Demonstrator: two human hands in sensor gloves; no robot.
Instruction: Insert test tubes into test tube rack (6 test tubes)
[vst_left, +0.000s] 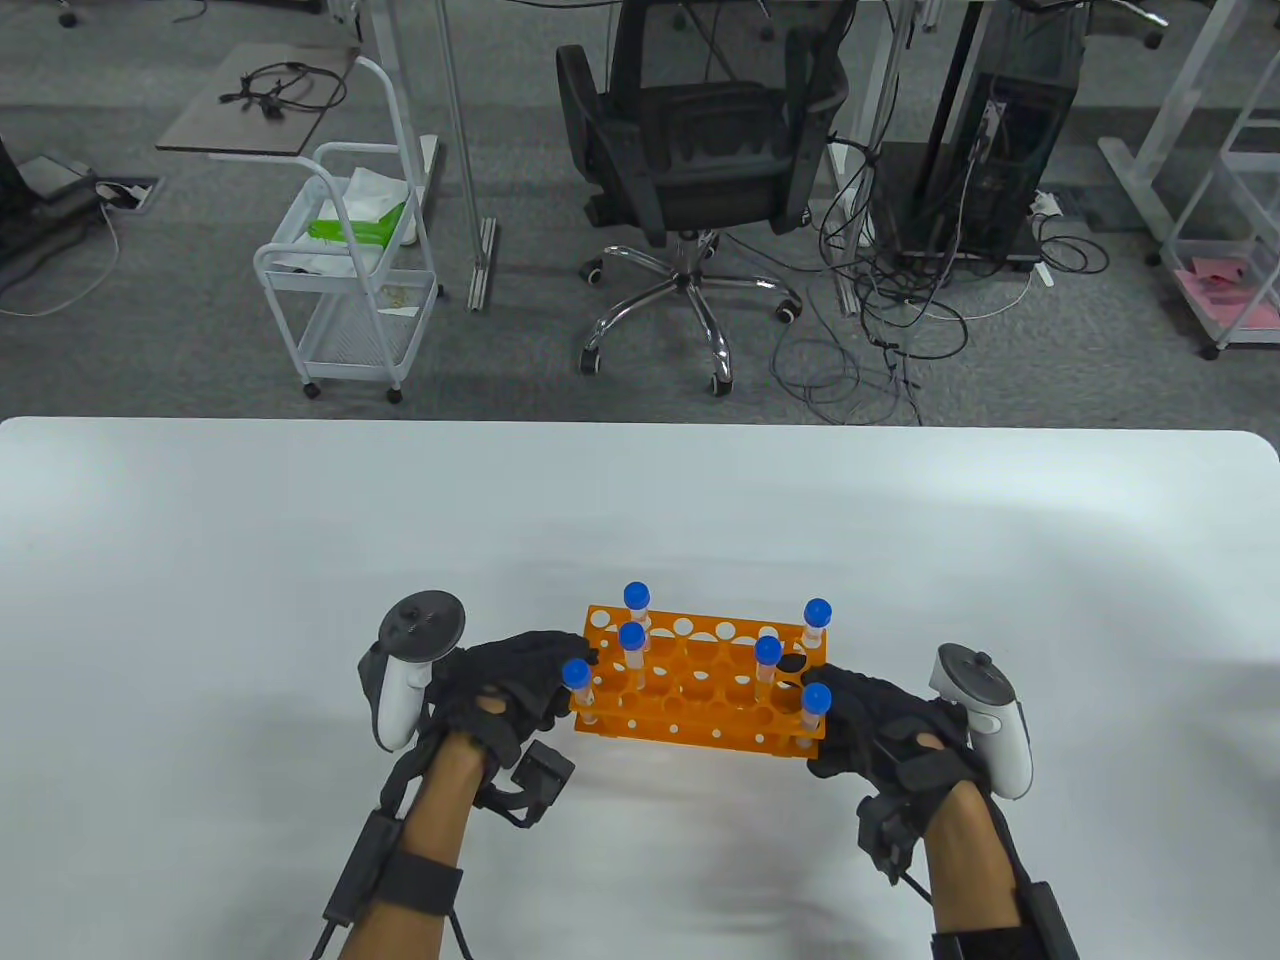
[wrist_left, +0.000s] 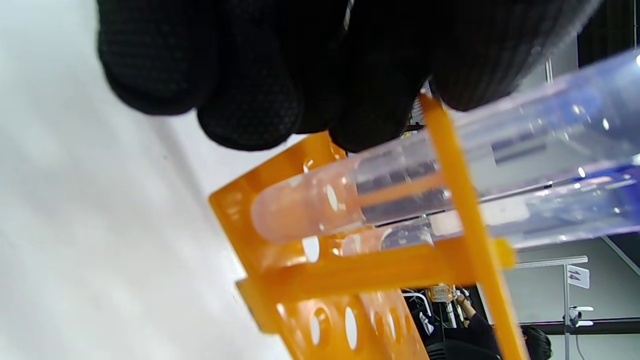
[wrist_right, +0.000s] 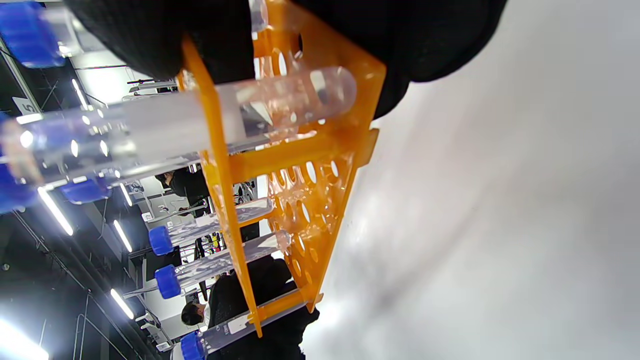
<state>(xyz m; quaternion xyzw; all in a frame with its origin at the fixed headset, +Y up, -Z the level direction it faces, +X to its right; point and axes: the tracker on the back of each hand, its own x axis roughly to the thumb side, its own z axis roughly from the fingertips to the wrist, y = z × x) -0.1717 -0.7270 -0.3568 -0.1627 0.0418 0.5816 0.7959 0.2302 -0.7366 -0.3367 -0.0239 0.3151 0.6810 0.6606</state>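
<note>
Test tubes, six of them with blue caps, stood upright in the orange rack (vst_left: 700, 690), which sat on the white worktop (vst_left: 640, 500) near its front edge, between my two hands. One tube (vst_left: 578, 688) stood at the rack's near left corner, one (vst_left: 815, 712) at the near right corner, two more (vst_left: 632, 655) (vst_left: 766, 668) in the middle rows, and the last two (vst_left: 637, 603) (vst_left: 816, 622) along the far row. My left hand (vst_left: 510, 690) gripped the rack's left end, its gloved fingers (wrist_left: 250, 95) curled over the orange edge just beside the corner tube (the left wrist view showed that tube's rounded bottom inside the frame). My right hand (vst_left: 870, 725) held the right end the same way, its fingers (wrist_right: 425, 45) wrapped over the rack's outer wall. Beyond the worktop, on the grey floor, stood a black office chair (vst_left: 690, 170) and a white wire cart (vst_left: 350, 280).
</note>
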